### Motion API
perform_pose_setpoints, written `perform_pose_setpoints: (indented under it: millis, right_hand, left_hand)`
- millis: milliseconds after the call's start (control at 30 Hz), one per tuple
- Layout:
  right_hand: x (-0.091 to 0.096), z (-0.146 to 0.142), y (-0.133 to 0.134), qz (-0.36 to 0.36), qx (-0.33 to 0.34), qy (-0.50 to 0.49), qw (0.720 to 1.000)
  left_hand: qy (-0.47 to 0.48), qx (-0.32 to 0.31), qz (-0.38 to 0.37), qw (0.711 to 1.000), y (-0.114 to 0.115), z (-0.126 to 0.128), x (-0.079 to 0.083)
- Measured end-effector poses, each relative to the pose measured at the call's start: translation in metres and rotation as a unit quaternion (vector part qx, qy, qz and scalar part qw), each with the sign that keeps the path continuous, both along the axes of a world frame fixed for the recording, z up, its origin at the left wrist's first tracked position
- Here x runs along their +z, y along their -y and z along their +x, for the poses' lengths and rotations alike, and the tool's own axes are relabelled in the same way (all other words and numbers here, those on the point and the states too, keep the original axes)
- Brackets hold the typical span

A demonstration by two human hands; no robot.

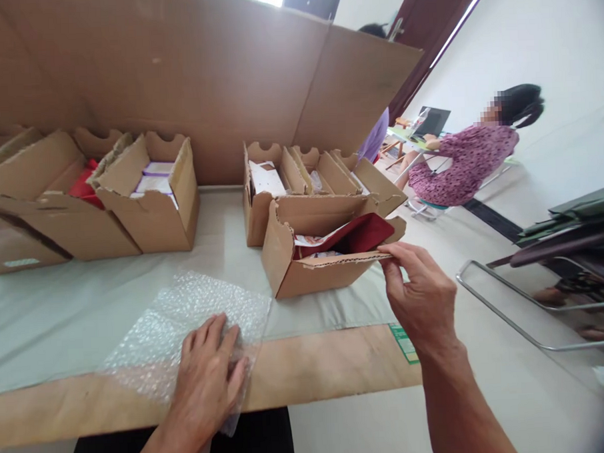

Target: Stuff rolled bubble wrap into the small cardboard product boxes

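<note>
My left hand (211, 367) lies flat with fingers stretched out on a sheet of bubble wrap (151, 333), which hangs partly over the table's front edge. At the right, my right hand (422, 291) pinches the near top edge of an open cardboard box (317, 276). Inside that box are a dark red item (367, 231) and some printed packets (315, 239), partly hidden by the wall. Just behind it stands another cardboard box (259, 218) with a white item (267, 178) in it.
More open boxes (166, 222) stand at the left, holding red and purple-white things. A tall cardboard panel (200, 71) rises behind the table (222, 223). To the right a person in a patterned top (454, 160) sits at a small table; a metal-framed chair (501, 321) is nearer.
</note>
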State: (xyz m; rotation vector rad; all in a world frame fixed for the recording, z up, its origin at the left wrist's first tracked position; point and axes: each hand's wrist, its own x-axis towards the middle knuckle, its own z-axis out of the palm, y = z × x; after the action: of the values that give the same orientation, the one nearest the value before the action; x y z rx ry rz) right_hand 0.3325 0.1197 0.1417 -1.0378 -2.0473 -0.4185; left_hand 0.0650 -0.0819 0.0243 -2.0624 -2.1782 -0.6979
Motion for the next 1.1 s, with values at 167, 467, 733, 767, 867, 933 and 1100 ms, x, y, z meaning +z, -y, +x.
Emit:
perform_pose_setpoints:
  millis: [167,467,733,767,867,933,1100]
  right_hand:
    - [-0.006,0.003,0.01,-0.002,-0.012,-0.009,1.0]
    - [-0.003,0.006,0.002,0.016,-0.045,-0.017,0.999]
    - [-0.016,0.03,-0.003,0.089,-0.073,-0.034,0.993]
    - [-0.018,0.03,0.005,0.092,-0.067,-0.038,0.993]
    - [-0.029,0.022,0.044,0.126,-0.045,-0.079,0.988]
    - [-0.045,0.007,0.076,0.084,-0.016,-0.096,0.992]
    - [-0.088,-0.066,0.119,-0.213,0.202,0.045,0.955]
  left_hand:
    - [0.058,-0.028,-0.077,0.995,0.002,0.01,0.014]
    - [0.07,-0.022,-0.082,0.994,0.001,0.009,0.014]
    - [0.069,-0.027,-0.098,0.992,-0.024,0.033,0.018]
    - [0.075,-0.031,-0.097,0.992,-0.024,0.034,0.019]
    - [0.093,-0.048,-0.074,0.992,-0.016,0.021,0.019]
    - [0.09,-0.038,-0.048,0.994,-0.006,0.0,0.015]
    - [0.034,0.014,-0.036,0.999,0.017,-0.057,0.008]
